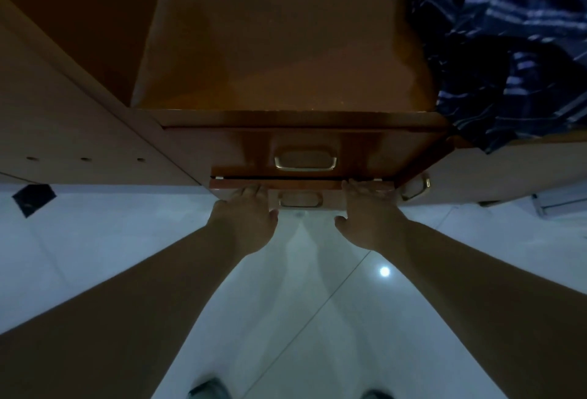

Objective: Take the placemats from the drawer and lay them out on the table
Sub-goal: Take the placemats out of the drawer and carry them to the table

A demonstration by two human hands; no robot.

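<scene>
Gripping the top edge of the lower drawer [301, 185] either side of its handle [300, 200], the left hand [246, 223] and right hand [370, 217] should pull evenly so it slides straight; the placemats, presumably inside, remain unseen.

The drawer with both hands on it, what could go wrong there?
Both the left hand and the right hand have fingers on the top edge of the lower drawer, just under the upper drawer. If it slides in, fingers could get pinched. The room is dim, so it may be hard to see inside. The dark striped cloth hanging off the top might get bumped down.
</scene>
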